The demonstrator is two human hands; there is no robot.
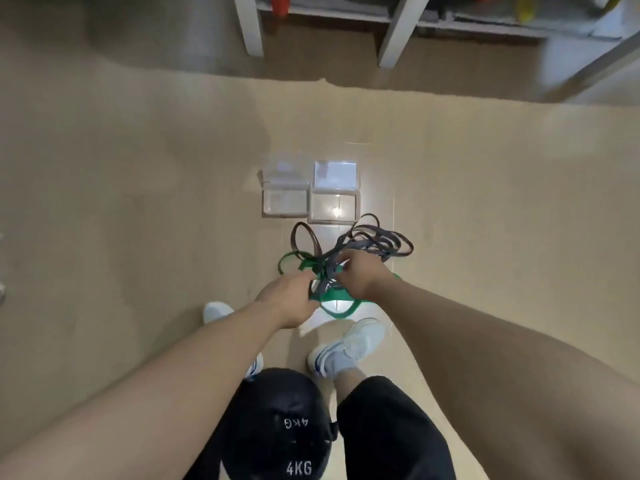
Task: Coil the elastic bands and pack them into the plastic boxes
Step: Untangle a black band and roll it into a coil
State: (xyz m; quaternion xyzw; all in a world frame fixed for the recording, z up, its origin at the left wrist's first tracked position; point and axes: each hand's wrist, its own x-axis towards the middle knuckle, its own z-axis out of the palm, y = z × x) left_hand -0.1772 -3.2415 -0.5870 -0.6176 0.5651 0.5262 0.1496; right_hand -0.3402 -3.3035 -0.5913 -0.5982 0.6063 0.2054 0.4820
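Both hands, left hand [292,294] and right hand [360,271], grip the tangled elastic bands [346,251] on the floor, the open plastic boxes [310,192] just beyond.

- The scene is dim and warm-toned, with soft indoor light and low contrast over most of the floor [138,202].
- A small hot glare spot sits on the clear plastic box [334,210] just above centre, and a bigger white reflection lies on the glossy tiles at 6 o'clock from it, inside the loop of the green band [337,313].
- A broad soft shadow covers the floor from 9 to 11 o'clock; another dark strip runs along the top under the white shelf legs [249,26].
- The whole frame is soft; the top edge and the 9 o'clock edge are smeared.
- Wide-angle stretch swells both forearms toward 5 and 7 o'clock and tilts the shelf legs.
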